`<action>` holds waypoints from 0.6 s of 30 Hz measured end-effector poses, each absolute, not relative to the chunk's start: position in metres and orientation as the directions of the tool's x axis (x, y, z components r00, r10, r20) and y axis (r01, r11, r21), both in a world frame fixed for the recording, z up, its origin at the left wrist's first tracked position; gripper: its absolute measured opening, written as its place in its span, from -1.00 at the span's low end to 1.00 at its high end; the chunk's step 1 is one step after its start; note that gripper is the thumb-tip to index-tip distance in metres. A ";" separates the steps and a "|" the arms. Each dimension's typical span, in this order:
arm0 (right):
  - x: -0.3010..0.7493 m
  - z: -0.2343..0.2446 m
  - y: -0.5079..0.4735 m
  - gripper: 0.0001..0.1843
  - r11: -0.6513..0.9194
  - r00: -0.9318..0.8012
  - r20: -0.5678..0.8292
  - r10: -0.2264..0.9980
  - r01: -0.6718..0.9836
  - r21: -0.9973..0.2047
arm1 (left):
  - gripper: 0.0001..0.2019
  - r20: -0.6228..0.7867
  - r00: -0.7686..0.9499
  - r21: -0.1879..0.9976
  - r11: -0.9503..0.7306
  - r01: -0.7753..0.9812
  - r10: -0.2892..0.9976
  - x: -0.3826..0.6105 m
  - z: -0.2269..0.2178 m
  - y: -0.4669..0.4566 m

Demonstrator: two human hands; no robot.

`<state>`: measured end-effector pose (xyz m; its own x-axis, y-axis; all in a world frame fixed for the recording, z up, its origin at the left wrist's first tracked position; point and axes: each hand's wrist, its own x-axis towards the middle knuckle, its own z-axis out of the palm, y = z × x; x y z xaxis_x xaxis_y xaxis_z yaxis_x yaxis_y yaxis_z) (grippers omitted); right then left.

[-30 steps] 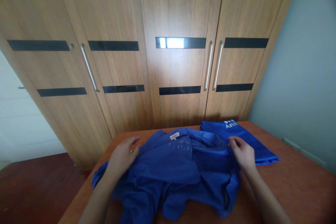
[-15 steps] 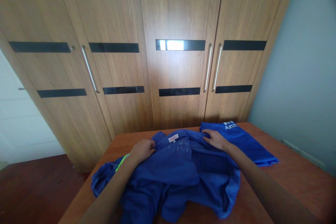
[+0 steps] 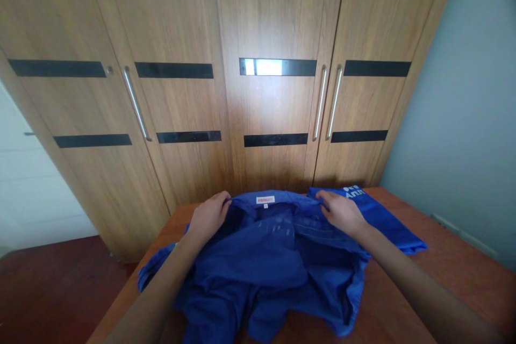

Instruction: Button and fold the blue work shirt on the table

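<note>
A blue work jacket point(image 3: 258, 258) lies rumpled across the table, its inside facing up at the neck. A white label point(image 3: 265, 200) is sewn inside its collar point(image 3: 282, 197). My left hand point(image 3: 210, 216) pinches the collar at its left end. At the collar's right end, my right hand point(image 3: 342, 212) pinches the cloth as well. Between the two hands the collar edge is pulled out nearly straight. The lower part of the jacket hangs in folds toward me, and part of it lies left of my left forearm.
Behind my right hand is a folded blue cloth point(image 3: 387, 226) with white lettering. The reddish-brown wooden table point(image 3: 407, 290) reaches back to a wooden wardrobe point(image 3: 274, 107) with metal handles. A pale wall point(image 3: 455, 118) stands on the right.
Both hands have moved to the collar's ends and drawn it taut and slightly up. The label now sits level, where it was tilted before.
</note>
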<state>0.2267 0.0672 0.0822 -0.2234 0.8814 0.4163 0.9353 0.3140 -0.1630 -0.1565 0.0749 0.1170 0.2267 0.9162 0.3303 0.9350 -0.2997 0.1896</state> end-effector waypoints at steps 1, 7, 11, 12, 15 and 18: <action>0.226 0.081 0.059 -0.58 0.314 -0.235 0.426 0.874 0.941 -0.125 | -0.71 0.333 0.244 0.191 -0.318 0.928 0.911 -0.159 0.118 0.074; 0.218 0.047 0.020 -0.60 0.366 -0.367 0.253 0.895 0.929 0.050 | -0.73 0.236 0.375 0.228 -0.426 0.875 0.897 -0.175 0.102 0.071; 0.215 0.041 0.016 -0.80 0.328 -0.321 0.189 0.928 0.945 -0.009 | -0.73 0.109 0.416 0.292 -0.429 0.855 0.903 -0.182 0.089 0.069; 0.215 0.044 0.018 -0.76 0.330 -0.317 0.191 0.929 0.943 -0.039 | -0.72 0.091 0.415 0.304 -0.422 0.854 0.905 -0.184 0.087 0.069; 0.212 0.057 0.025 -0.66 0.367 -0.331 0.234 0.914 0.921 -0.133 | -0.69 0.063 0.428 0.324 -0.424 0.846 0.902 -0.190 0.084 0.070; 0.207 0.063 0.033 -0.67 0.424 -0.373 0.250 0.893 0.884 -0.196 | -0.69 0.043 0.465 0.321 -0.453 0.831 0.884 -0.194 0.083 0.074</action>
<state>0.2072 0.0330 0.0633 -0.3733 0.8933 0.2502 0.8841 0.4243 -0.1958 -0.1942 0.0737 0.0826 0.4654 0.8840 0.0433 0.8313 -0.4534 0.3214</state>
